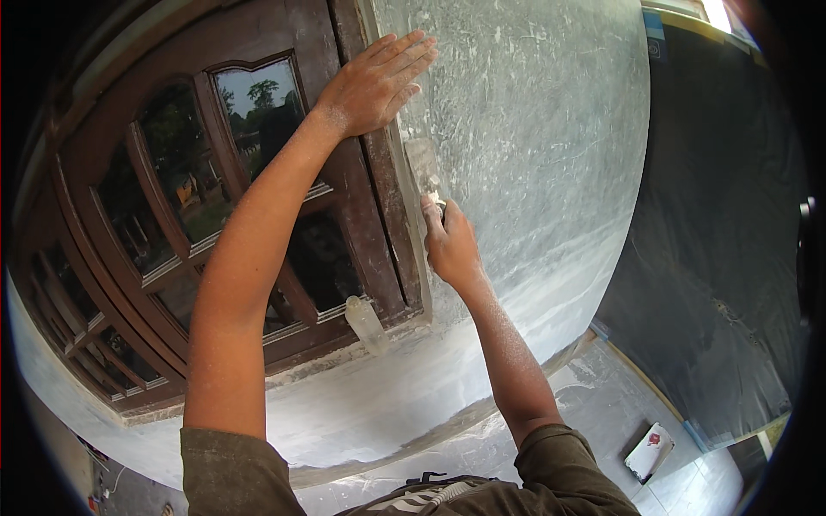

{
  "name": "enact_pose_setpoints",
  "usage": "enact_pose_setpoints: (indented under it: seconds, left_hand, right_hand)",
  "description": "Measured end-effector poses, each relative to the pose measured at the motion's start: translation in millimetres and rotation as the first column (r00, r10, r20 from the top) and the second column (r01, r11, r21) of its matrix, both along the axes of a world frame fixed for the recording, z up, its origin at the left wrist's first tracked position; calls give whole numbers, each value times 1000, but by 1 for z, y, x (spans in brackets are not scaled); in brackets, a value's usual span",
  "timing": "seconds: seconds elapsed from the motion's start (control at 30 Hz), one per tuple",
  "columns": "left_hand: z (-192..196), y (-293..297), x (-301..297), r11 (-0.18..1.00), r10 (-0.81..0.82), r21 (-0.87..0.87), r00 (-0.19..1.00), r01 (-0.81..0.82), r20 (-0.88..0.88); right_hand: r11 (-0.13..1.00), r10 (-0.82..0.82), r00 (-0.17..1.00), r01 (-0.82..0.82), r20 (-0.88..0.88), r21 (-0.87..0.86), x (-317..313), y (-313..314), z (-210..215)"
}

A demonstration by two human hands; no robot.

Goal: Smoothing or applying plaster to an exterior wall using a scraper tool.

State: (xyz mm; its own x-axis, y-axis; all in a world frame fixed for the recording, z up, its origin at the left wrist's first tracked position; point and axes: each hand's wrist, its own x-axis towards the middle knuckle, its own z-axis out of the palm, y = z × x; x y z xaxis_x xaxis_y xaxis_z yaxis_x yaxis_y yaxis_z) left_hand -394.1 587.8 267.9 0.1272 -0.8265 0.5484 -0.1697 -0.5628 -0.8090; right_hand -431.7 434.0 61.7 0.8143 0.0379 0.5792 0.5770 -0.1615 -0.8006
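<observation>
Our left hand [374,84] lies flat, ungripping, on the dark wooden window frame [385,202]; our right hand [449,243] clenches a flat putty-smeared scraper [423,168] pointing twelve o'clock, which could slip and scar the frame.

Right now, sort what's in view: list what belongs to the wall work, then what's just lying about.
In use:
- putty knife, in right hand
- grey wall
- window frame, braced by left hand

Lying about:
- plastic bottle on sill
- white packet on floor

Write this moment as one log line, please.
left hand: flat on window frame | right hand: holds scraper against grey wall
</observation>
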Motion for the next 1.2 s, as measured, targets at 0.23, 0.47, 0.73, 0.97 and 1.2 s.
enact_pose_setpoints:
  seconds: [0.23,0.47,0.73,0.97,1.2]
  left_hand:
    - [-1,-5,-9,999,3,-32,997,-5,-72]
    - [0,-9,-19,999,-8,-45,998,4,-67]
    - [1,-13,-13,995,-31,-96,999,29,-22]
    - [0,-8,-9,995,0,-95,1000,1,4]
    - [-2,-6,-8,997,-6,-82,1000,8,22]
  right_hand:
    - [999,-44,997,45,55,-6,1,5,-21]
    - [999,-42,997,42,64,0,2,5,-5]
    - [999,-39,992,39,123,0,4,-3,15]
    - [1000,-30,996,29,78,6,4,-1,11]
    - [997,-77,996,78,47,-24,-5,2,-5]
